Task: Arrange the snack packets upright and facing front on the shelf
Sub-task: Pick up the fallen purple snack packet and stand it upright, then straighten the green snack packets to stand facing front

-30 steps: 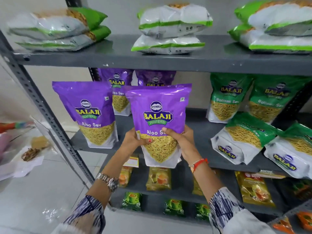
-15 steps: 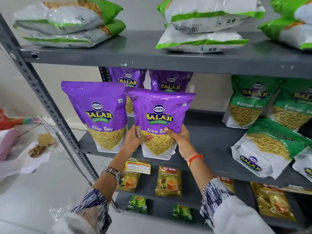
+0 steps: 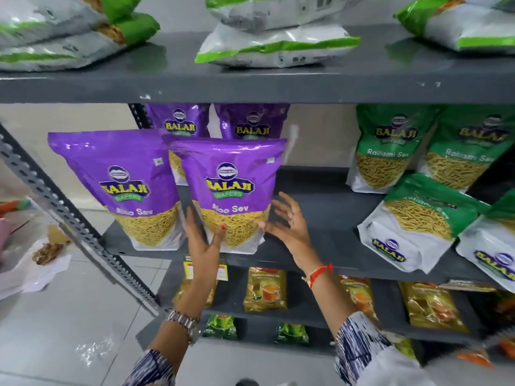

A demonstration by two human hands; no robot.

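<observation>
I see the purple Aloo Sev packet (image 3: 229,195) standing upright on the middle shelf (image 3: 320,218), facing front, just right of its twin (image 3: 122,188). My left hand (image 3: 202,236) touches its lower left edge (fingers loose); my right hand (image 3: 284,222) hangs open beside it, gripping nothing.

Purple packet (image 3: 231,190): upright, label forward, on the middle shelf (image 3: 320,218)
Neighbour packet (image 3: 125,188): upright, just left
</observation>
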